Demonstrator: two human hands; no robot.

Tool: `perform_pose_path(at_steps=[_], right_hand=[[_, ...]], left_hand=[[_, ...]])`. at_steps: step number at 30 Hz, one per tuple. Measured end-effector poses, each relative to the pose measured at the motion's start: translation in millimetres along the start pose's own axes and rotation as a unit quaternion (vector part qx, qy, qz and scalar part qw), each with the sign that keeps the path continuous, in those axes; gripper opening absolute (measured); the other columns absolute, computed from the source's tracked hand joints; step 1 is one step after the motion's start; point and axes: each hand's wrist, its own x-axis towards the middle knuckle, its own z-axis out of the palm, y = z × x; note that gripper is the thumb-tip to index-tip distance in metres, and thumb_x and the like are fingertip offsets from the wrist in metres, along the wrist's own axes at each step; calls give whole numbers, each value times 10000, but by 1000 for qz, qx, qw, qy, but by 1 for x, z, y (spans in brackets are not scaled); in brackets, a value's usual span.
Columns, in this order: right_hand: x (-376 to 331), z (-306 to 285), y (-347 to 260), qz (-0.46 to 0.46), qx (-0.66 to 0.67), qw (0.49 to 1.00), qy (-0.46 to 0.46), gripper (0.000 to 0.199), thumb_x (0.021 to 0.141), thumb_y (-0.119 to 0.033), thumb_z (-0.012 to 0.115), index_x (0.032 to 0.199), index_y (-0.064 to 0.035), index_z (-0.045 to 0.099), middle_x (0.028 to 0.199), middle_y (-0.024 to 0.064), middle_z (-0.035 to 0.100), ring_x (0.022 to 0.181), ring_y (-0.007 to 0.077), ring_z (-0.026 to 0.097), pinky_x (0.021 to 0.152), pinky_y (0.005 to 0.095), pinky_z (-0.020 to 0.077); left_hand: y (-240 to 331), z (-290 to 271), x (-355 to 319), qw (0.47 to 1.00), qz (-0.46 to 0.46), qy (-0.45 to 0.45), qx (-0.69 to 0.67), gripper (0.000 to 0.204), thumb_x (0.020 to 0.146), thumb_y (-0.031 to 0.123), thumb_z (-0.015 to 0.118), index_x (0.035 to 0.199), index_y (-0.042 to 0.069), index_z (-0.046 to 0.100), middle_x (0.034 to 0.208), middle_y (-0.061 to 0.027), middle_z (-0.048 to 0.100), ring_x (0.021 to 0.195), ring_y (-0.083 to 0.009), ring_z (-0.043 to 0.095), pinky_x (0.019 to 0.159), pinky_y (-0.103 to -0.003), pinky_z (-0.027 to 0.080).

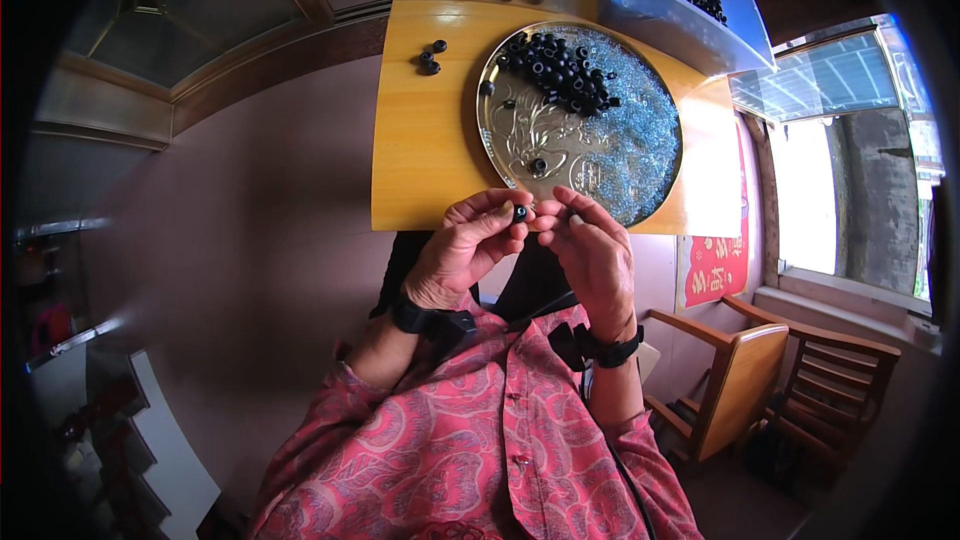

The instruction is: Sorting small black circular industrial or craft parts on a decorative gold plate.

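Note:
Both my hands meet at the near edge of the table, just below a round metal tray [510,135] with an embossed pattern. Between the thumb and fingers of my left hand [465,245] is a black bead [520,212]. My right hand [598,255] is close beside it, its fingertips pinched together; what they hold is too small to make out. On the tray lie a heap of black beads [565,75] and a spread of tiny clear bluish beads [640,130]. One black bead [538,166] sits alone near the tray's front.
A few loose black beads [430,62] lie on the yellow wooden table [420,140], left of the tray. Translucent plastic bins [690,25] holding black beads stand at the back. Wooden chairs [745,380] are at my right, below a window [810,190].

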Motion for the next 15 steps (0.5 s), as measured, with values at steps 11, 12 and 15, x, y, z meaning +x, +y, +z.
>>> perform_pose_path(at_steps=[11, 12, 15], right_hand=[[-2, 1, 3, -36, -38, 999, 4, 273, 996, -31, 453, 1245, 80, 476, 1149, 231, 612, 1019, 299, 661, 889, 361, 556], [-2, -1, 3, -37, -38, 999, 4, 273, 996, -31, 453, 1245, 80, 476, 1149, 231, 612, 1019, 299, 661, 889, 361, 556], [-2, -3, 4, -38, -46, 998, -14, 255, 985, -40, 491, 1220, 59, 504, 1146, 221, 631, 1023, 290, 666, 858, 348, 564]], left_hand=[[2, -3, 1, 1000, 10, 11, -4, 227, 983, 81, 519, 1170, -19, 601, 989, -100, 636, 815, -134, 624, 720, -255, 523], [2, -3, 2, 1000, 12, 2, 0, 228, 984, 83, 518, 1172, -17, 601, 991, -101, 637, 815, -133, 623, 721, -254, 522], [1, -5, 2, 1000, 17, -12, 4, 230, 985, 85, 518, 1174, -15, 601, 990, -101, 636, 813, -130, 619, 721, -251, 520]])
